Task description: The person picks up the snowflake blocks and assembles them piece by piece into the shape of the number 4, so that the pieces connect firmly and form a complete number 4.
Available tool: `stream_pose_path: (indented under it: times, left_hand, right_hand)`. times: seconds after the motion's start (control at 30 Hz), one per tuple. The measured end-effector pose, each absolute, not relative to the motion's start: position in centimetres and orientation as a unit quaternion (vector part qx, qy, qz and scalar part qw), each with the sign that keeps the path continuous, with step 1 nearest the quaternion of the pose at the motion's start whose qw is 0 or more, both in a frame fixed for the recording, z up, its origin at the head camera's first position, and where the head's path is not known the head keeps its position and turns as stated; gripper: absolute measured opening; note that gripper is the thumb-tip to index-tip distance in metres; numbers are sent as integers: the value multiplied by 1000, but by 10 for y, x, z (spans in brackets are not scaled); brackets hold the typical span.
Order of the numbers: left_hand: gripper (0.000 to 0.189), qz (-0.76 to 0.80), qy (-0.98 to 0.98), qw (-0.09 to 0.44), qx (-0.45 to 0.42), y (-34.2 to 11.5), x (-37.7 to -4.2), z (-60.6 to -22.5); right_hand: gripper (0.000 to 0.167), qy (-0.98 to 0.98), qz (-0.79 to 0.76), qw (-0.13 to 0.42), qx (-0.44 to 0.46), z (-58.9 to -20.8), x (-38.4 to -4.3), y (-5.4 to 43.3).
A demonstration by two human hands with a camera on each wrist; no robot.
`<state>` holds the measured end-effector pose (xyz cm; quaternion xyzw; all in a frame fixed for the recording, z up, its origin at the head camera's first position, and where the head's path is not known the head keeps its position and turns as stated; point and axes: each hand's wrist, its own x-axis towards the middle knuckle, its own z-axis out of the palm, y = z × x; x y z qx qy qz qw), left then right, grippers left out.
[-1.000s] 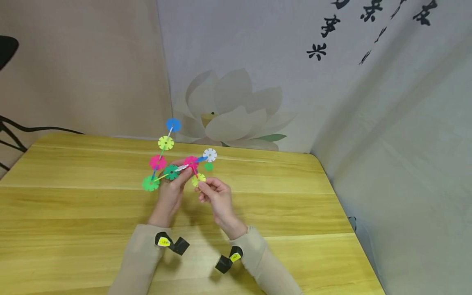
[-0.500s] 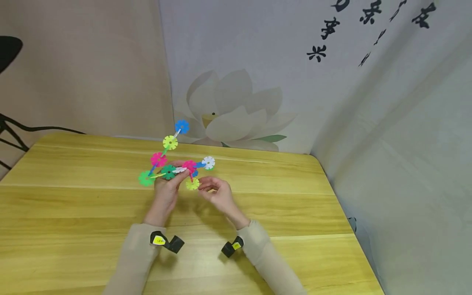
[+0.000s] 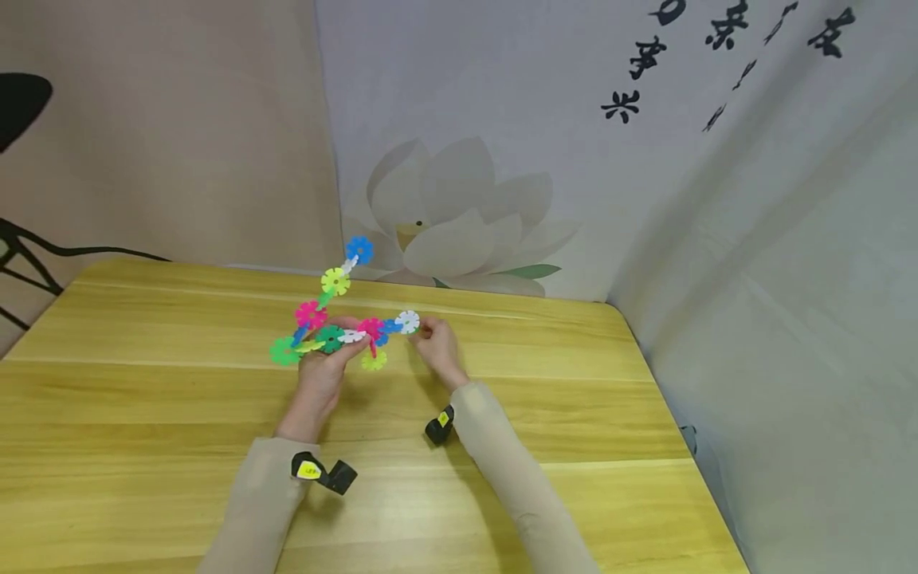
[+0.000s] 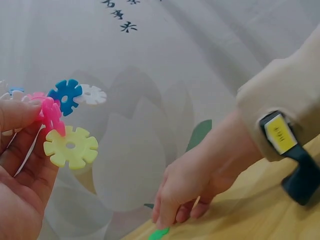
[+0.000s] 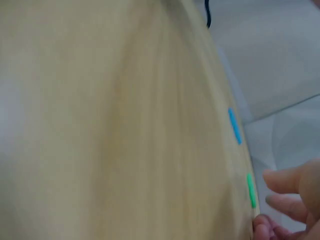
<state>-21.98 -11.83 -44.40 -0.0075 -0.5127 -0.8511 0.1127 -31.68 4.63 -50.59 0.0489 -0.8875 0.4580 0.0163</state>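
Observation:
My left hand [image 3: 326, 371] pinches a chain of slotted plastic snowflake discs between thumb and fingers, near its pink disc [image 3: 370, 328]. The chain climbs on the left to a blue disc [image 3: 359, 250] and ends on the right in a white disc [image 3: 407, 322]. A yellow disc [image 4: 71, 146] hangs below the pink one in the left wrist view. My right hand [image 3: 439, 351] reaches down by the table, fingers loosely bent. Its fingertips are right at a loose green disc [image 5: 251, 191] lying on the wood. Nothing shows within its grasp.
A loose blue disc [image 5: 235, 126] lies on the wooden table [image 3: 179, 446] beside the green one, near the far edge. Behind stands a cloth backdrop [image 3: 473, 96] with a lotus print. Black cable [image 3: 107, 250] runs at the back left.
My right hand has let go of the chain's yellow disc and moved away and to the right, down toward the loose green disc. The left hand has tilted the chain slightly.

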Motion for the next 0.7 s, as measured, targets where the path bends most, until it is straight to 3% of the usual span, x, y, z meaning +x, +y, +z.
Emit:
stream_pose_path:
  times: [0.43,0.7]
  left_hand:
    - [35,-836,-531,134,-27,-119,-222,-448]
    - [33,-831,-542,125,-25,-121,-221,-450]
  right_hand:
    - [33,-932,360,-4,42,-501,-331,42]
    - [22,-905,425,-17,18,-502,-330,46]
